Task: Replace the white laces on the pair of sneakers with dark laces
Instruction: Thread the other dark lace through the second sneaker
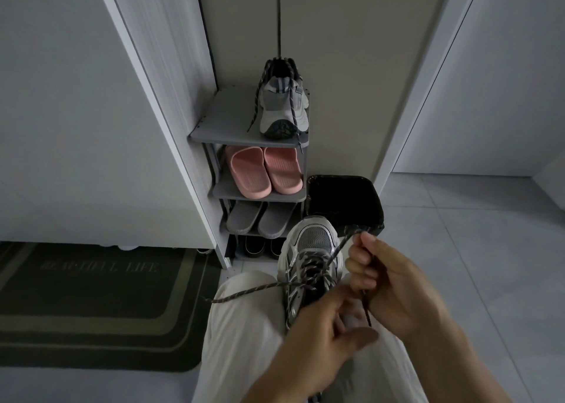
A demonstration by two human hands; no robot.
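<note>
Just beyond the right hand's fingers stands a black bin lined with a dark bag; what lies inside it cannot be made out. Left of the bin and farther from the fingers is a grey shoe rack. Its top shelf carries the second sneaker, toe toward the person, with dark laces hanging off the shelf edge. Below it sit pink slippers, then grey slippers, then dark shoes at the bottom. The room is dim, with pale walls, a tiled floor to the right of the fingers and a dark doormat with lettering well to their left. The sneaker, silver and grey, rests sole-down on the person's light trousers, between the two hands. Its long axis runs away from the person, with the toe pointing at the bin and the heel toward the body. The right fingers are curled round the dark lace, which rises from the eyelets to them, with its tip hanging below the palm. The lace's other end trails left across the thigh. The left hand grips the sneaker's heel end, fingers curled at the collar and thumb stretched out to the right.
</note>
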